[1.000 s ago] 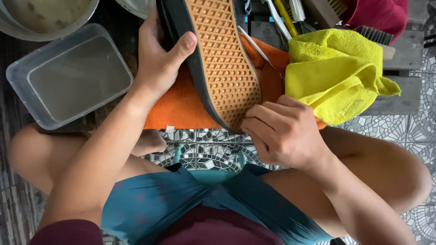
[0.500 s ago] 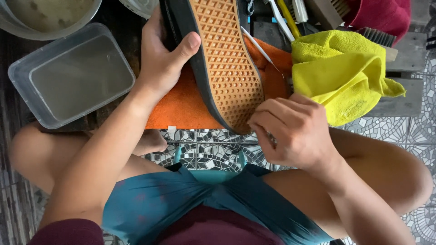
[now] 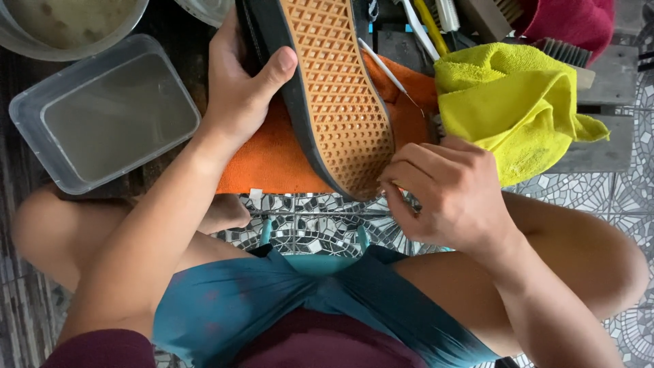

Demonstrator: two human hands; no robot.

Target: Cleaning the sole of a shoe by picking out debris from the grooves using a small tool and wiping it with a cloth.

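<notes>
Left hand [image 3: 238,95] clamps a dark shoe [image 3: 327,88] by its side, thumb pressed over the edge of the tan waffle sole, fingers wrapped behind and out of sight; the grip is firm and full. The shoe is held sole-up, tilted, heel end nearest the body, resting over an orange cloth [image 3: 272,160]. Right hand [image 3: 453,194] is curled into a narrow pinch at the heel of the sole, fingertips touching the rubber edge; a thin pale pick [image 3: 388,71] runs up from behind the knuckles across the cloth, so the hand seems to hold it, though the pinch itself is hidden and I cannot tell for sure. Judging by the sole, the grooves look mostly free of grit along the visible stretch; work sits at the heel end, and the toe end is out of frame, so its state is unknown. The upper cannot be seen. Just right of the shoe lies a bunched yellow cloth [image 3: 518,102], touching the orange one. Beyond it, brushes [image 3: 504,10] and a red cloth [image 3: 572,20] crowd the top edge. Left of the shoe stands a clear tub [image 3: 27,136] of cloudy water; above it, a round bowl [image 3: 68,48] of murky liquid. Person sits low on patterned tile [image 3: 313,221], knees spread, blue shorts.
</notes>
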